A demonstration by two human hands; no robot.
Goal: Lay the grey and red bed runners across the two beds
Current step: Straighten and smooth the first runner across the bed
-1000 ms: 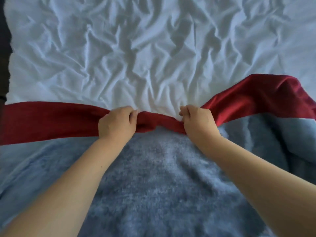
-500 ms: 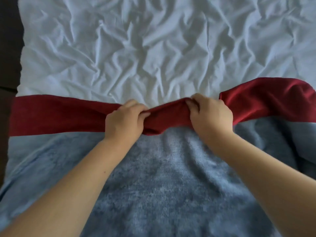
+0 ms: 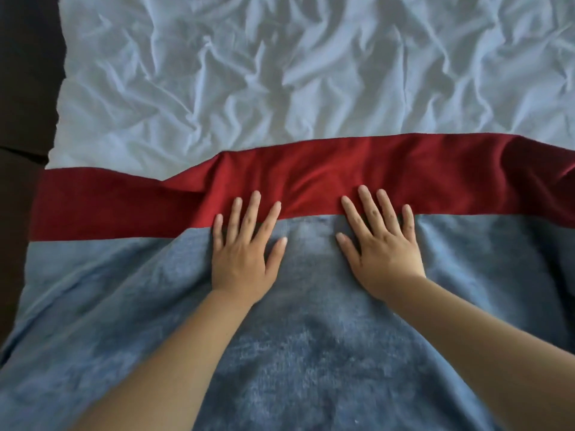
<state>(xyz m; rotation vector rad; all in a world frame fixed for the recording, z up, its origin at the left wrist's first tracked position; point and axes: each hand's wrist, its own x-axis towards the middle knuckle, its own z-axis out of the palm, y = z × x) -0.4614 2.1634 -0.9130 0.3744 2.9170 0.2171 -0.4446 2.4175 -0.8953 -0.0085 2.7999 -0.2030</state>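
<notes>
The bed runner lies across the bed, its long axis left to right, crosswise to both forearms. Its smooth red band forms the far edge, under the fingertips; the near part is fuzzy grey pile. The left hand and right hand press flat, fingers spread, grasping nothing. A diagonal crease lies nearer the left hand. Beyond is a crumpled white sheet.

Crumpled matt white cotton sheet; smooth red velvety band beside fuzzy grey fleece runner.
</notes>
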